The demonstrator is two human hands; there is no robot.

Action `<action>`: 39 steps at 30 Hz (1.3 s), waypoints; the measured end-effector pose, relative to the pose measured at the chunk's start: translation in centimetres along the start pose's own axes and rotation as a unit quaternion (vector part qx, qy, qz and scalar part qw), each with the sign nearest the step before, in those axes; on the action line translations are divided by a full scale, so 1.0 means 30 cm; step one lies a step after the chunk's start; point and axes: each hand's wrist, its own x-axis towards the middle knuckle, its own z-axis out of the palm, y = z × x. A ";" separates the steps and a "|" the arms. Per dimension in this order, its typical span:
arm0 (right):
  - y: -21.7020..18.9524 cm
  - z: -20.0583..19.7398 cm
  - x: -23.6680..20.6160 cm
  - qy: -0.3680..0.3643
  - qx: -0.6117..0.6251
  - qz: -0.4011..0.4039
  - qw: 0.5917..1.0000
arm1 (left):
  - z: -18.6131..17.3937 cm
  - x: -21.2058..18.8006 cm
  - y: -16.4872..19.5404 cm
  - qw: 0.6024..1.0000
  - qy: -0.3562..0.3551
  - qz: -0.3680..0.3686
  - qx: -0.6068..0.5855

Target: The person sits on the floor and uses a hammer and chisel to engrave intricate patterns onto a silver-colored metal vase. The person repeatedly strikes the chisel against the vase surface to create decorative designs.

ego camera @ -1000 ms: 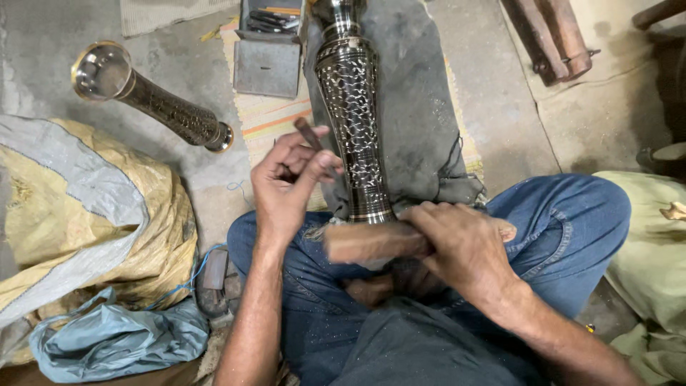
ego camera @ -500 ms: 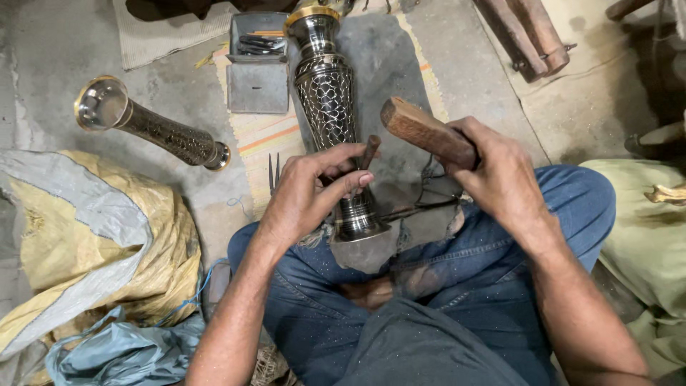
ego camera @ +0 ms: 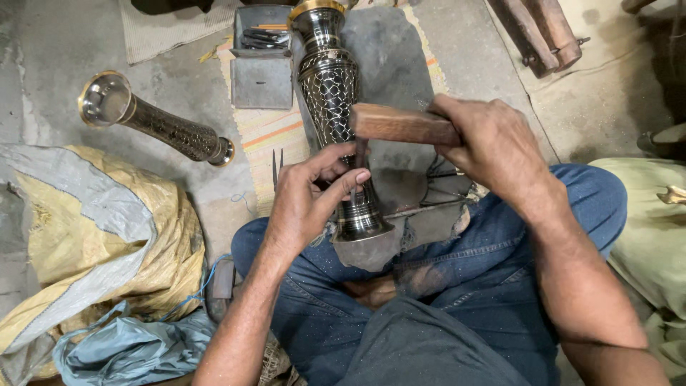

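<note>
Concrete workshop floor, worker seated cross-legged. Engraved metal vase lies across lap, base toward body. Left hand fingers pinch thin chisel against vase's narrow stem. Right hand clenched round wooden mallet, poised above chisel. Upper body already patterned; stem in progress. Second vase lies on floor, well apart.

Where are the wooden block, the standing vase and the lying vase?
wooden block (ego camera: 400, 124), head view, middle of its long side.
standing vase (ego camera: 329, 89), head view, patterned body.
lying vase (ego camera: 168, 130), head view, patterned neck.
</note>
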 end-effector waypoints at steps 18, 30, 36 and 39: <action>-0.006 0.003 -0.057 0.000 0.079 0.012 0.997 | -0.015 -0.007 -0.020 0.999 -0.049 0.013 -0.011; -0.029 -0.007 -0.122 0.030 -0.011 0.074 0.997 | -0.041 -0.005 -0.033 0.988 -0.089 0.127 0.028; -0.056 -0.022 -0.086 0.060 0.095 0.057 0.992 | -0.030 0.001 -0.066 0.987 -0.063 0.029 -0.148; -0.063 -0.015 -0.063 0.040 0.045 0.074 0.995 | -0.033 0.005 -0.072 0.989 -0.072 0.034 -0.125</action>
